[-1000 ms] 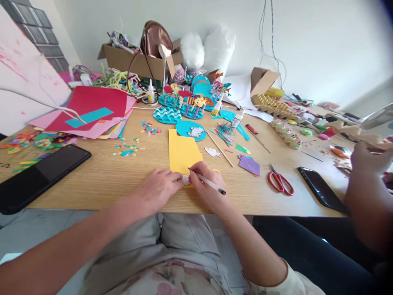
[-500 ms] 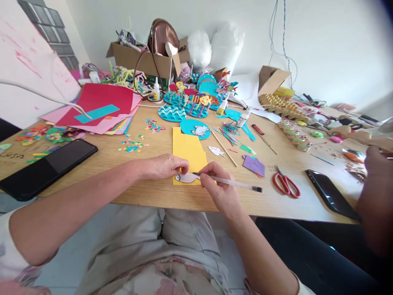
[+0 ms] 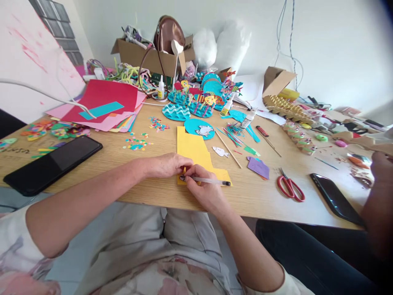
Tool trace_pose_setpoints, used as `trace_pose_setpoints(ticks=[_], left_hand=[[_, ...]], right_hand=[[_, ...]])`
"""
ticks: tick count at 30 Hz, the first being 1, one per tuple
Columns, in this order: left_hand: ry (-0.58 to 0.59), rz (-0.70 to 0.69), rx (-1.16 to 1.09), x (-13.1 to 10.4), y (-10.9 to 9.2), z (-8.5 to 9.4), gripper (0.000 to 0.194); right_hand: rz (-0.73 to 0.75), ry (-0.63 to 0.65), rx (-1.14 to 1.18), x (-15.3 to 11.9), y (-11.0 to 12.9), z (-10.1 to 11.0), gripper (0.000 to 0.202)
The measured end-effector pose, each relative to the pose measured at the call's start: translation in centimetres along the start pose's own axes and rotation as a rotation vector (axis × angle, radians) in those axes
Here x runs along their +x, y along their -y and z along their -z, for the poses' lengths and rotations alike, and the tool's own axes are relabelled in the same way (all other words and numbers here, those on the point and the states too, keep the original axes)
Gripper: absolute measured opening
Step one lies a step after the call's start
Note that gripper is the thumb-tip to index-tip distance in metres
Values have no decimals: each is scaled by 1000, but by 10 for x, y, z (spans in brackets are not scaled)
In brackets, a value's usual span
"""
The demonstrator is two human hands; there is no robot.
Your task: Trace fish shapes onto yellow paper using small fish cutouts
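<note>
My right hand [image 3: 205, 189] grips a pen [image 3: 215, 180] with a clear barrel and a dark end, tip pointing left. Underneath lies a yellow sheet of paper [image 3: 192, 145] with a stepped right side. My left hand [image 3: 170, 164] is curled, its fingertips pressing down close to the pen tip. Between the hands, only a sliver of the white paper fish cutout [image 3: 182, 178] shows; the rest is hidden. Another white paper fish [image 3: 220, 152] lies right of the yellow sheet, beside a thin wooden stick [image 3: 229, 148]. A blue paper disc [image 3: 196, 128] with a drawn figure touches the sheet's top.
Red-handled scissors [image 3: 290, 187], purple paper [image 3: 258, 167] and a phone [image 3: 334, 198] lie to the right. A larger phone [image 3: 55, 164] and stacked coloured paper [image 3: 104, 98] are at left. Blue fish crafts [image 3: 176, 111] and glue bottles [image 3: 248, 119] stand behind. Another person's hand [image 3: 382, 172] is far right.
My right hand and the pen have moved left to the fish's head end, now covering most of the cutout. My left hand stays on the sheet. The view has shifted slightly.
</note>
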State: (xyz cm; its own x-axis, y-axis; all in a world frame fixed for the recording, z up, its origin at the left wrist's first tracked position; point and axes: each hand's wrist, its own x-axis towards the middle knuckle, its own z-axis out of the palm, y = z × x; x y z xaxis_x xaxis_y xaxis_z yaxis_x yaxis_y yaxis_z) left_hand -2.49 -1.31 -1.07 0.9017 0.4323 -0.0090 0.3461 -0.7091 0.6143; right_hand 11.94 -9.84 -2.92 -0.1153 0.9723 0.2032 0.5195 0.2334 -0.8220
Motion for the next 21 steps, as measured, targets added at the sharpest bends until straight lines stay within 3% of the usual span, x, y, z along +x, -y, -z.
trace_pose_setpoints(ticks=[21], left_hand=[[-11,-25,-15,1,1,-2,23]], right_hand=[[-1,22,-49,-1,5,0,7]])
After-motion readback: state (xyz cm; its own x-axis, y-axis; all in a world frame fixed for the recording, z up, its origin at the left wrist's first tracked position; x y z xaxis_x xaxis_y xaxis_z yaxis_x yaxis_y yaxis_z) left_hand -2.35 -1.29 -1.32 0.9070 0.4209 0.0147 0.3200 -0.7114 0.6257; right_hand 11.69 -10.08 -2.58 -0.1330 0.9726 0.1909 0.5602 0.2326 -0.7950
